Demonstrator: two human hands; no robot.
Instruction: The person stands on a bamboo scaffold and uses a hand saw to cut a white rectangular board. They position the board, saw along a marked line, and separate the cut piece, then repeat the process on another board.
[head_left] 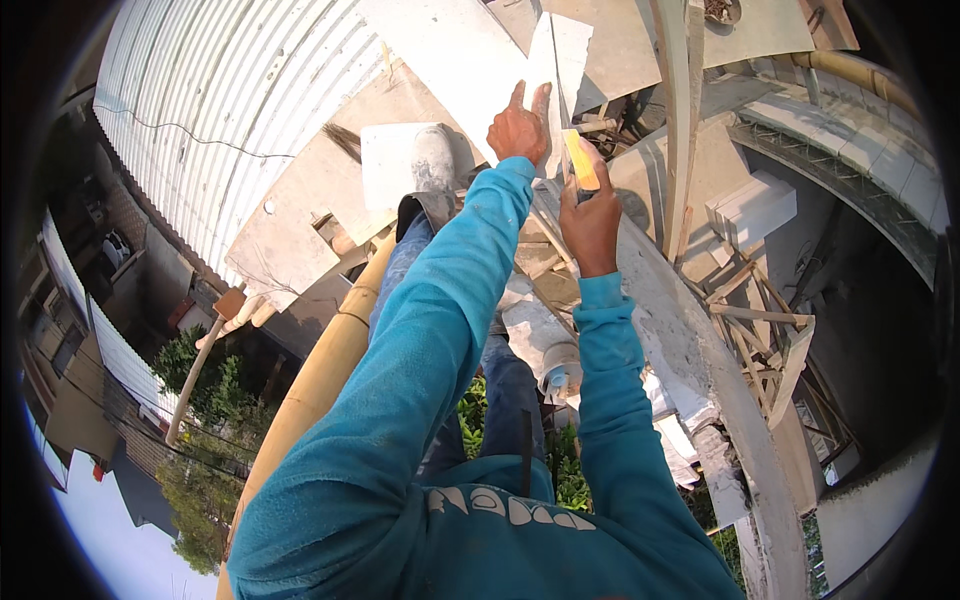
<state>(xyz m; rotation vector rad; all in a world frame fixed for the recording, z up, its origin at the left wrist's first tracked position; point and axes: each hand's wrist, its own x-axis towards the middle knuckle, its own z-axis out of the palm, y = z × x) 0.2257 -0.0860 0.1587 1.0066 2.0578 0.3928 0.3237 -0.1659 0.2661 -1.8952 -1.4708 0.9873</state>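
My left hand (pixel 518 128) presses on the long white panel (pixel 470 60), two digits stretched out and apart, the others bent and partly hidden. Just to its right, my right hand (pixel 590 222) is closed round a tool with a yellow handle (pixel 580 160). A thin dark line runs on from the handle along the narrow white strip (pixel 555 60); whether it is a blade seen edge-on I cannot make out. One dusty boot (pixel 432 160) of mine rests by a pale square slab (pixel 385 165), left of my left hand.
White corrugated roofing (pixel 230 130) spreads at the upper left. A thick bamboo pole (pixel 330 370) runs along my left side. Upright wooden boards (pixel 678 120) stand right of my hands. A rough concrete ledge (pixel 690 350) passes at right, beside a deep drop with a wooden frame (pixel 765 325).
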